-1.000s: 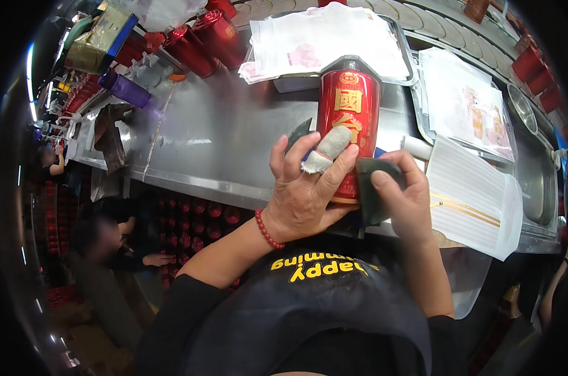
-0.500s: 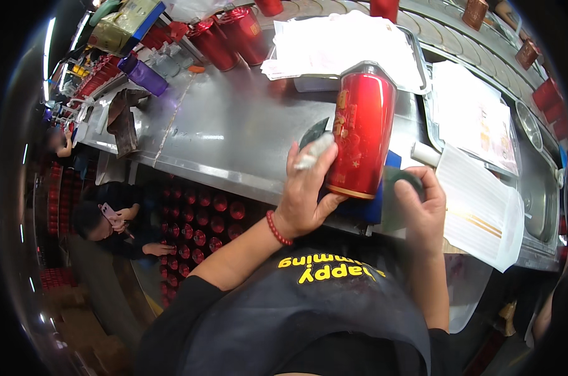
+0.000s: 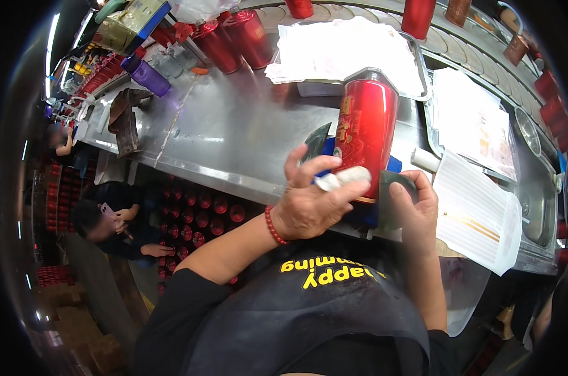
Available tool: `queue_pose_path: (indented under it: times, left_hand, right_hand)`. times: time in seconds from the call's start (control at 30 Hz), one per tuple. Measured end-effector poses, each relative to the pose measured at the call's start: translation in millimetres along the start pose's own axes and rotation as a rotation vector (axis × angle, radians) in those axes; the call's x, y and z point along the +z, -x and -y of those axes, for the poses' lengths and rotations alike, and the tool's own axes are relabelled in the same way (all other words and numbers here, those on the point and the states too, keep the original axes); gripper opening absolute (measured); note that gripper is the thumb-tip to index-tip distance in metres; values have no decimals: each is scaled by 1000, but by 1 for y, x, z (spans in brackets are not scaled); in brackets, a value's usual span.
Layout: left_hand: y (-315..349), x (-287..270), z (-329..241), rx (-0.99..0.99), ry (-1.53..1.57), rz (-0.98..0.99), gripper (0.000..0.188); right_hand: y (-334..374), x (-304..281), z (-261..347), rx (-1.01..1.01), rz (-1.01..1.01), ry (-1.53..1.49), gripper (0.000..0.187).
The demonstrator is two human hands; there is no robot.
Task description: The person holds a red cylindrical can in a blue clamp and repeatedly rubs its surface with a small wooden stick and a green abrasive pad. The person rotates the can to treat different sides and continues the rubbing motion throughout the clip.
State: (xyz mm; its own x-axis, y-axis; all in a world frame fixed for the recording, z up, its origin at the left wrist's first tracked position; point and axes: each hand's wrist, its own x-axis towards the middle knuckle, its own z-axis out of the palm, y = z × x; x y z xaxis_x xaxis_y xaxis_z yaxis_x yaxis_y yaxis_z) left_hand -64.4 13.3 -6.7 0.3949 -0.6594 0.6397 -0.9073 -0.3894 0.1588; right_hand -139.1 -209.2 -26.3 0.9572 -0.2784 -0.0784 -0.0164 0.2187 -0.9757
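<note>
A glossy red bottle-shaped container (image 3: pixel 368 125) with gold decoration lies on a blue support (image 3: pixel 394 164), its grey collar pointing away from me. My left hand (image 3: pixel 312 203) is at its lower left side, fingers stretched apart over the near end; the thumb is hidden. What looks like a white wrap (image 3: pixel 347 178) covers one finger. My right hand (image 3: pixel 419 203), right of the container's near end, pinches a dark green flexible sheet (image 3: pixel 394 200) between thumb and fingers. Another dark green piece (image 3: pixel 315 141) stands left of the container, beyond my left fingers.
White paper sheets (image 3: pixel 347 47) fill a tray behind the container; more sheets (image 3: pixel 469 119) lie in a tray at right. A translucent sheet with gold strips (image 3: pixel 475 213) overhangs the near edge. A purple bottle (image 3: pixel 146 75) and red containers (image 3: pixel 249 37) stand farther back. Another person (image 3: pixel 108 219) is below left.
My left hand has let go of the container's near end and turned, its fingers now spread over the lower left side. The container has shifted slightly. My right hand keeps the green sheet.
</note>
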Motion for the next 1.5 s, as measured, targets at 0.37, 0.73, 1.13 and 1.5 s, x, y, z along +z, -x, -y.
queue_pose_path:
  times: [0.37,0.73,1.13,1.5]
  left_hand:
    - [-14,7,-9,-140,-121,125,82]
    - [-5,5,-5,-266,-48,134,80]
    - [13,28,8,-249,151,65,91]
    - [19,29,15,-263,270,26,88]
  right_hand:
    - [10,10,31,-1064,209,975,23]
    - [6,-10,16,-1040,230,794,41]
    - [-26,-117,59,-755,-138,936,24]
    - [-199,-102,68,-751,155,1208,45]
